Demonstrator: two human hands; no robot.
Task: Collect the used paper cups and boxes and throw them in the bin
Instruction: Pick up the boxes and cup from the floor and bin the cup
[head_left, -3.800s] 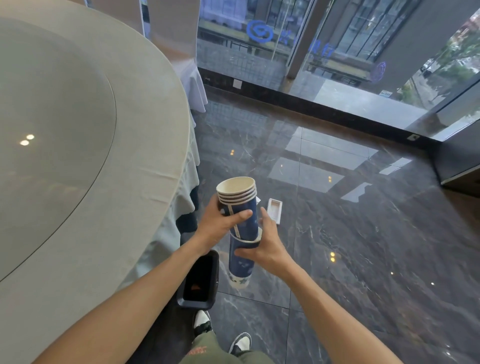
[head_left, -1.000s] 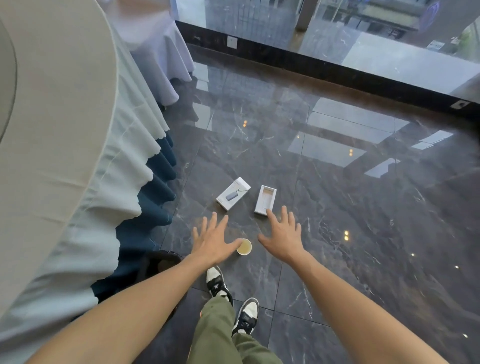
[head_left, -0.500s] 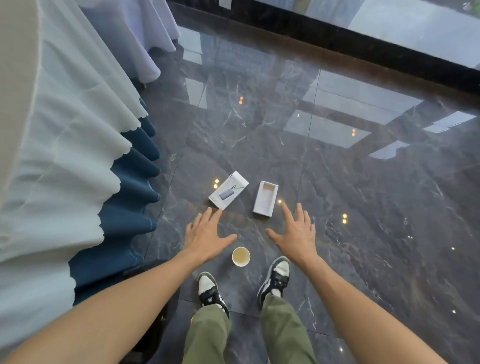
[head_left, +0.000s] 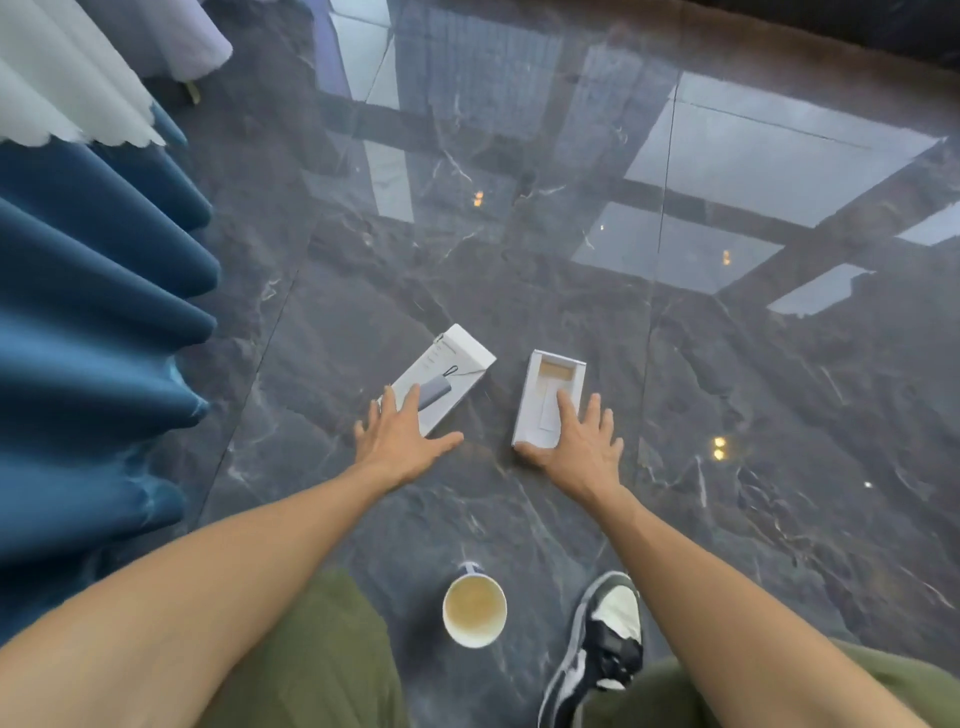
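**Picking up two boxes off the floor**

Crouched over dark polished floor, blue table skirt hanging at left. Best done together: close each hand across a box's narrow sides, lift straight, keep the tray level so nothing slides out. Printed box lying flat under the fingertips of the left hand, spread open, not yet gripping. Open tray box just beside it, right hand laid open on its near end. Paper cup standing upright near the shoe, well behind both hands.
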